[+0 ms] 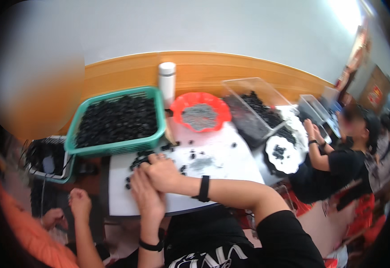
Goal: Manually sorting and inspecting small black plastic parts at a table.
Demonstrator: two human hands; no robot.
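Observation:
My left hand (146, 196) lies low over the white tabletop (190, 190), its fingers stretched toward a cluster of small black parts (142, 158). Crossing over it from the right, my right hand (163, 174) has bent, closed fingers right beside that cluster. Whatever the right fingers pinch is hidden or too small to name. Loose black pieces lie scattered beyond my hands, around a thin patch of small grey bits (202, 164). A red scalloped bowl (224, 111) farther back holds many grey bits. At the back left, a green basket (114, 149) is heaped with black parts.
A white bottle (167, 85) stands between basket and bowl. Right of it, a clear bin (248, 120) holds black parts; a white scalloped plate (289, 163) holds several more. Co-workers sit close: one person's hand (79, 203) at left, another's hands (310, 130) at right.

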